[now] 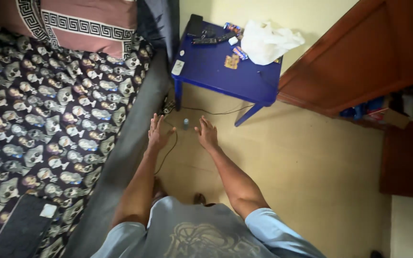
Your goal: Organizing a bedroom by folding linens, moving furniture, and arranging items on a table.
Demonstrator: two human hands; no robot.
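Left hand [158,131] and right hand [207,133], both spread flat and holding nothing, reach down either side of a small bottle [186,123] standing on the floor [288,167] beside the blue bench [216,71]. A black cable [168,150] runs under the left hand; snagging it may topple the bottle.

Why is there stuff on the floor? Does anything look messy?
A small bottle stands alone on the floor between the left hand and right hand. A black cable trails loose across the floor beside the bed. Nothing looks spilled or broken.
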